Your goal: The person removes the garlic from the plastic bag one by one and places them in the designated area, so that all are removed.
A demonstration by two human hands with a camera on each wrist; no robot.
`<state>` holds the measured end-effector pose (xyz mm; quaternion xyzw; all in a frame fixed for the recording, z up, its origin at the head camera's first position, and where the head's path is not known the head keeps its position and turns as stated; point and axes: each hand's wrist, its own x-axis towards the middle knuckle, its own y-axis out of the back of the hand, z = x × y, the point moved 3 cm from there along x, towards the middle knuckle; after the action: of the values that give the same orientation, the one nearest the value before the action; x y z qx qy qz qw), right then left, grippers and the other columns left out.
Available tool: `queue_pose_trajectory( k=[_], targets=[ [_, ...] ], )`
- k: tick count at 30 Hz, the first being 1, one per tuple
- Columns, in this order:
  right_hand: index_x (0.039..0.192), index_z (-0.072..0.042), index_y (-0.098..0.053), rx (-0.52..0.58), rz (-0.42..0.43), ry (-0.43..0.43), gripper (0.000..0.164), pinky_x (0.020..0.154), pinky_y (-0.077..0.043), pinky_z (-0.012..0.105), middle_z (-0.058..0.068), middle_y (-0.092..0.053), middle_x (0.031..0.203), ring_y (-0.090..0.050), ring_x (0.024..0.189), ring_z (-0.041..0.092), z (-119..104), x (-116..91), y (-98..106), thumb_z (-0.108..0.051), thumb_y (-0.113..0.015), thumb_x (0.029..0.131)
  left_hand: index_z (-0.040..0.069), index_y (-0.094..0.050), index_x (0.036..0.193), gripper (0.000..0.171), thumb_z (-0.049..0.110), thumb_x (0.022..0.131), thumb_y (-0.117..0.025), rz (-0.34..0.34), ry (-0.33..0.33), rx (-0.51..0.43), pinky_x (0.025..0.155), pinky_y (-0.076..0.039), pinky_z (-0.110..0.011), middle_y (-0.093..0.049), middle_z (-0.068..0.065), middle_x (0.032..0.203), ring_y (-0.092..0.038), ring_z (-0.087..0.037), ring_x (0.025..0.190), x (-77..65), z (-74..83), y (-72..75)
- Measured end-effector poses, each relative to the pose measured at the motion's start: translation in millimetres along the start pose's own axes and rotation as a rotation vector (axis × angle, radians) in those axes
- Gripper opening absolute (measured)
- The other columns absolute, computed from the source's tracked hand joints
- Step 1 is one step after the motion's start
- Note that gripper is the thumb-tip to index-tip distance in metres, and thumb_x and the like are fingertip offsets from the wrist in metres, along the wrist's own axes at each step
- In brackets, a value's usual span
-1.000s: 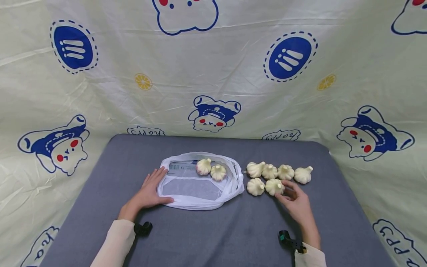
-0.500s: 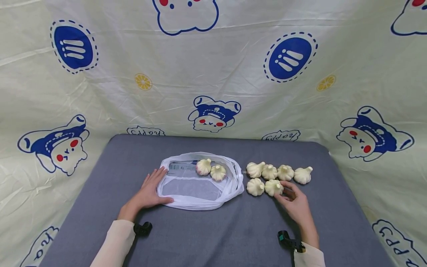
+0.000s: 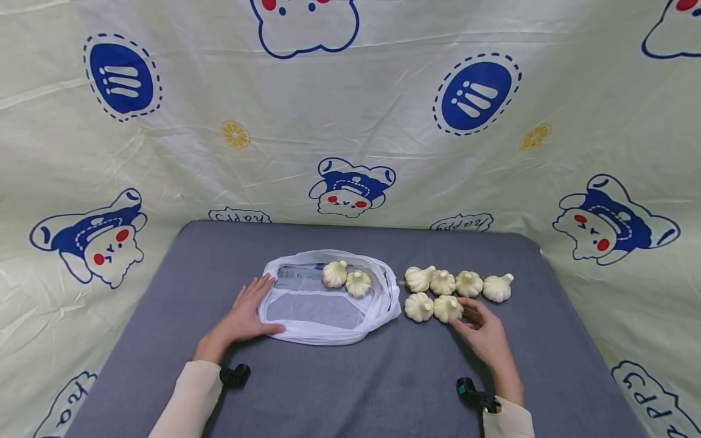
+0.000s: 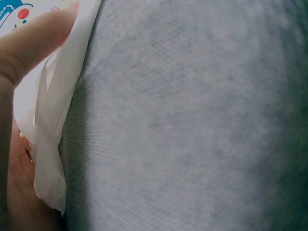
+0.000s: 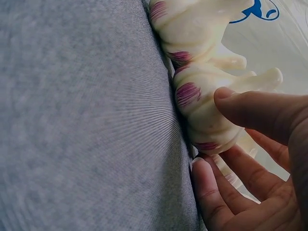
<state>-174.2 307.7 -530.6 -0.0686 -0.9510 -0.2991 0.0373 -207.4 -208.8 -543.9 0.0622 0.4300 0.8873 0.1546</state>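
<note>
On the table lies a white plastic bag [image 3: 378,310], its mouth spread wide, with two garlic bulbs [image 3: 358,283] inside. My left hand [image 3: 247,313] rests against the bag's left rim, fingers and thumb stretched out along it. In the left wrist view the thumb [image 4: 43,36] lies on the white plastic. Right of the bag, my right hand [image 3: 485,331] pinches the right-hand garlic bulb [image 3: 447,309] of the front row between thumb and fingers. The right wrist view shows that purple-streaked bulb [image 5: 202,101] touching its neighbour, both on the cloth.
Another garlic bulb [image 3: 418,307] sits left of the pinched one. Behind them several bulbs [image 3: 469,283] form a back row. Grey cloth [image 3: 350,389] covers the table, and a printed curtain [image 3: 350,121] hangs behind it.
My right hand and the bulb at its fingertips have shifted very slightly left, towards the neighbouring bulb. The left hand and the bag have stayed still.
</note>
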Motion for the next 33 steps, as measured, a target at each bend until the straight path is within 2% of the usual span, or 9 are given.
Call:
queue_pose_trajectory(
  k=[10,15,17,19,21,23,27,33],
  targets=[
    [0.140,-0.006,-0.059,-0.042,-0.020,-0.012,0.052,0.079,-0.046,0.007,0.020,-0.061,0.142,-0.051,0.108,-0.013,0.3,4.4,1.8,-0.023,-0.077,0.095,0.004,-0.026,0.163,0.115,0.052,0.075,-0.084,0.004,0.002,-0.006,0.126,-0.003,-0.064,-0.019,-0.019,0.171,-0.009,-0.046,0.158,1.2,0.0,0.3],
    [0.140,-0.005,-0.059,-0.041,-0.032,0.000,0.052,0.079,-0.048,0.010,0.021,-0.061,0.141,-0.053,0.107,-0.013,-2.2,4.5,3.7,-0.023,-0.077,0.094,0.004,-0.027,0.162,0.115,0.053,0.076,-0.084,0.007,-0.001,0.002,0.126,-0.004,-0.064,-0.020,-0.020,0.171,-0.010,-0.046,0.158,1.0,0.1,0.1],
    [0.140,-0.004,-0.058,-0.043,-0.039,0.006,0.053,0.079,-0.049,0.011,0.022,-0.062,0.140,-0.060,0.109,-0.003,-4.2,3.9,4.7,-0.022,-0.077,0.094,0.004,-0.027,0.162,0.115,0.053,0.075,-0.084,0.006,-0.002,0.003,0.126,-0.004,-0.064,-0.020,-0.019,0.171,-0.010,-0.046,0.158,0.7,-0.1,0.0],
    [0.141,-0.002,-0.057,-0.038,-0.047,0.014,0.053,0.079,-0.049,0.011,0.024,-0.060,0.140,-0.066,0.116,0.014,-7.1,2.8,6.3,-0.021,-0.076,0.095,0.003,-0.027,0.162,0.115,0.053,0.075,-0.084,0.007,-0.006,0.002,0.126,-0.004,-0.064,-0.020,-0.020,0.171,-0.011,-0.046,0.158,0.2,0.2,-0.2],
    [0.144,-0.001,-0.053,-0.030,-0.056,0.020,0.056,0.081,-0.049,0.011,0.025,-0.058,0.143,-0.065,0.122,0.034,-10.2,1.6,8.5,-0.020,-0.075,0.096,0.003,-0.027,0.162,0.115,0.053,0.075,-0.084,0.008,-0.004,0.001,0.126,-0.004,-0.064,-0.020,-0.020,0.171,-0.010,-0.046,0.158,-0.2,0.4,-0.6],
    [0.148,-0.001,-0.048,-0.024,-0.061,0.030,0.060,0.082,-0.048,0.010,0.027,-0.054,0.146,-0.060,0.126,0.045,-14.5,0.6,11.5,-0.019,-0.074,0.097,0.003,-0.027,0.162,0.115,0.052,0.075,-0.084,0.012,-0.004,0.000,0.126,-0.005,-0.064,-0.020,-0.021,0.170,-0.011,-0.046,0.158,-0.6,0.7,-0.5],
    [0.155,-0.003,-0.039,-0.042,-0.047,0.046,0.068,0.083,-0.046,0.009,0.028,-0.047,0.151,-0.055,0.129,0.048,-26.4,-1.4,19.1,-0.019,-0.072,0.098,0.003,-0.027,0.162,0.115,0.052,0.075,-0.084,0.006,0.000,-0.003,0.126,-0.004,-0.064,-0.020,-0.020,0.171,-0.011,-0.046,0.158,-1.1,1.0,-0.7],
    [0.158,-0.006,-0.035,-0.022,0.012,0.093,0.073,0.084,-0.045,0.005,0.025,-0.043,0.155,-0.053,0.131,0.045,-56.1,-2.3,27.5,-0.018,-0.073,0.097,0.003,-0.027,0.162,0.115,0.052,0.075,-0.084,0.010,-0.012,-0.011,0.125,-0.004,-0.066,-0.021,-0.022,0.170,-0.010,-0.048,0.157,-2.0,2.9,0.3]
  ],
)
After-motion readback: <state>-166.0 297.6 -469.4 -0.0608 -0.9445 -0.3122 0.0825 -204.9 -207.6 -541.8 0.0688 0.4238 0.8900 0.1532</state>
